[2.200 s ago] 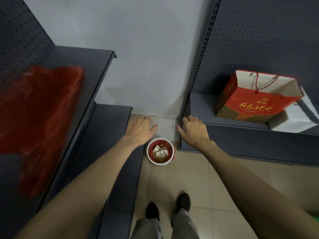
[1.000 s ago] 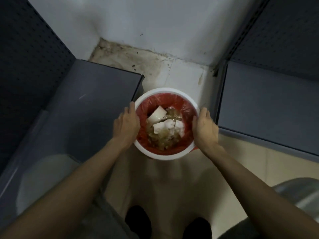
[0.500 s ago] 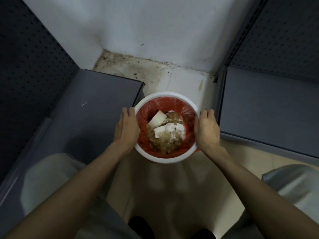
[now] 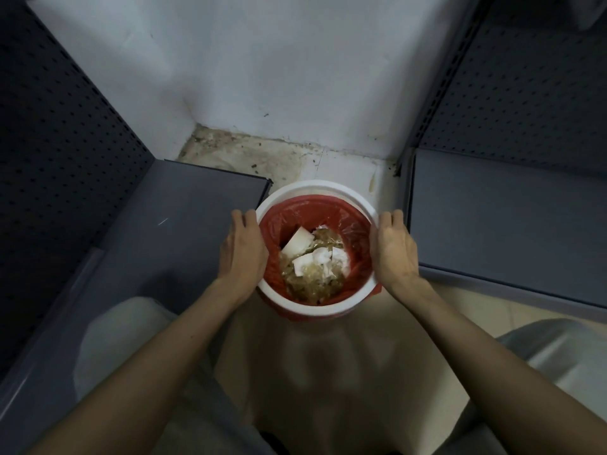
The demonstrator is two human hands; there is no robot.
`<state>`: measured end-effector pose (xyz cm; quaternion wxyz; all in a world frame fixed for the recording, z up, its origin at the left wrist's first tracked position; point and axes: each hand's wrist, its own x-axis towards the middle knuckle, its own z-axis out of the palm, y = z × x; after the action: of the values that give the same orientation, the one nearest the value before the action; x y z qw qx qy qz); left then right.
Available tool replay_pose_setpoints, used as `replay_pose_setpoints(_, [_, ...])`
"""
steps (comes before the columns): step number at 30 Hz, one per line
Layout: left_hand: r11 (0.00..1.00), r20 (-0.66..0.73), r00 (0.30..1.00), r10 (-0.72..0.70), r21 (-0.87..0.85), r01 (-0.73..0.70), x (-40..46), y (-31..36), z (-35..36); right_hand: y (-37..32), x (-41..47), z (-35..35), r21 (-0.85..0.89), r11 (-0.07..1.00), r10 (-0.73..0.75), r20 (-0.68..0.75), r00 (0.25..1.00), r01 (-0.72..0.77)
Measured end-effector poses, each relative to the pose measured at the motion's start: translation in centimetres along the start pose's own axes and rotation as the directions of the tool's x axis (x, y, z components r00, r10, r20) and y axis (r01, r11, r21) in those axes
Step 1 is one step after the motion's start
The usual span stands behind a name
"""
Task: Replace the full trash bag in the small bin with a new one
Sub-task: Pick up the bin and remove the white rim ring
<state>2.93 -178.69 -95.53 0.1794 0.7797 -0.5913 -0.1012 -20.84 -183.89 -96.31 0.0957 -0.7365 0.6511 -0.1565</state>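
Small round bin (image 4: 315, 192) with a white rim, on the floor (image 4: 328, 356) in the gap between two dark grey shelf units, close to the white wall (image 4: 262, 77). Lined with a red trash bag (image 4: 289, 215), its edge folded over the rim and hanging out below at the near side. Full inside: crumpled white paper (image 4: 323, 257) lying on a heap of yellowish-brown scraps (image 4: 305, 284). Left hand (image 4: 241, 251) pressed flat against the bin's left side, fingers together and pointing toward the wall, curved to the rim. Right hand (image 4: 392, 251) cupped likewise against the right side, fingers together, palm on the rim and bag edge; both clasping the bin between them, neither closed into a fist. Bare forearms reaching in from the lower corners. Left shelf (image 4: 184, 198) touching or just beside the bin; right shelf (image 4: 492, 218) just beside the right hand. Dirty, stained floor strip (image 4: 243, 152) along the wall's foot behind the bin. Perforated back panels (image 4: 49, 126) above both shelves.
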Motion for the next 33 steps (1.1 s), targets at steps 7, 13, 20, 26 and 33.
replay_pose_setpoints(7, [0.993, -0.01, 0.995, 0.101, 0.066, -0.1, 1.9, 3.3, 0.4, 2.4, 0.1, -2.6, -0.001, 0.995, 0.1, -0.031, 0.995, -0.1])
replay_pose_setpoints(13, [0.946, -0.019, 0.95, 0.312, 0.101, -0.308, 3.0, 8.6, 2.9, 8.5, -0.7, -5.0, -0.068, 0.978, 0.186, -0.164, 0.969, -0.199])
replay_pose_setpoints(20, [0.852, -0.003, 0.855, 0.519, 0.087, -0.517, 2.3, 17.2, 7.5, 16.3, -5.0, -7.8, -0.124, 0.905, 0.358, -0.29, 0.888, -0.406])
replay_pose_setpoints(26, [0.771, 0.043, 0.77, 0.636, -0.01, -0.637, -1.4, 22.8, 10.4, 20.9, -11.8, -9.0, -0.101, 0.822, 0.487, -0.384, 0.785, -0.56])
replay_pose_setpoints(33, [0.673, 0.156, 0.66, 0.735, -0.05, -0.738, -8.0, 24.3, 15.4, 24.3, -21.2, -6.0, -0.042, 0.726, 0.606, -0.432, 0.668, -0.686])
